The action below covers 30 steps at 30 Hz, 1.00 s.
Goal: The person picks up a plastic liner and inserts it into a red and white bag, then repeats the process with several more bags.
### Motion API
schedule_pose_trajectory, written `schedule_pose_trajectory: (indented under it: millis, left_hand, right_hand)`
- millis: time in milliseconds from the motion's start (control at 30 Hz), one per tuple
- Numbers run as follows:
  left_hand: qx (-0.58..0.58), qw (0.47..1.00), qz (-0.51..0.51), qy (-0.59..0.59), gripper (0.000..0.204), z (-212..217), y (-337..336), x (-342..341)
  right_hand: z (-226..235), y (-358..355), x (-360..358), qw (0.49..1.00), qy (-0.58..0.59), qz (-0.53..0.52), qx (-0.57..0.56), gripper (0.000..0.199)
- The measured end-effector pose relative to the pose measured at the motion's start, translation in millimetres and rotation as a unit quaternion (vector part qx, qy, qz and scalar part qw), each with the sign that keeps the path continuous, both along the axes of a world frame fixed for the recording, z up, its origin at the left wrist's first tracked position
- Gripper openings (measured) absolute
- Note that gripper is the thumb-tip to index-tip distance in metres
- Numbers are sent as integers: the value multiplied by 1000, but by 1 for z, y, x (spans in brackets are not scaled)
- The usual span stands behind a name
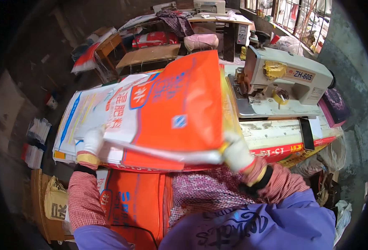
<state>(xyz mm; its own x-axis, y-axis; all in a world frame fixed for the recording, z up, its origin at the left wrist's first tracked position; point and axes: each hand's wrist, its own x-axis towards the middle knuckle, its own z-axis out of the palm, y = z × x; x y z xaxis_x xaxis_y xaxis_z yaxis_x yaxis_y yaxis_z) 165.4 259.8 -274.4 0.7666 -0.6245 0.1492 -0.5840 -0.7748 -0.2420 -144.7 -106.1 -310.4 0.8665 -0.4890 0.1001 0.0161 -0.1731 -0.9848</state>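
Observation:
A large orange and white printed woven sack (184,112) lies slanted over a pile of white sacks (73,112) on the sewing table. Its far right part is raised, and its near edge is a pale band blurred by motion. At that edge's right end, my right hand (236,154), in a white glove, is closed on the sack's corner. My left hand (94,141), gloved too, is at the near left edge of the sack; its fingers are blurred, and I cannot see how they sit. Below, more orange sacks (138,200) lie by my lap.
An industrial sewing machine (288,77) stands right of the sacks, with a black phone (306,133) and a dark purple box (333,107) near it. A wooden stool (105,46) and another sewing table (221,18) are at the back. Barred windows (296,18) are far right.

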Motion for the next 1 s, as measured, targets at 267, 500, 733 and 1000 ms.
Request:
schedule_pose_trajectory:
  millis: [267, 500, 733, 1000]
  left_hand:
    - [-152, 937, 279, 143, 35, -31, 216, -13]
    - [-458, 781, 311, 288, 61, 22, 65, -241]
    - [-595, 552, 281, 513, 50, 24, 10, -355]
    - [-605, 634, 125, 465, 46, -11, 38, -305]
  right_hand:
    - [152, -4, -10, 803, -136, 545, -201, 18]
    - [140, -33, 71, 780, 84, 255, -566, 51]
    - [11, -67, 63, 780, 165, 315, -515, 59]
    - [38, -27, 47, 795, 219, 329, -460, 65]
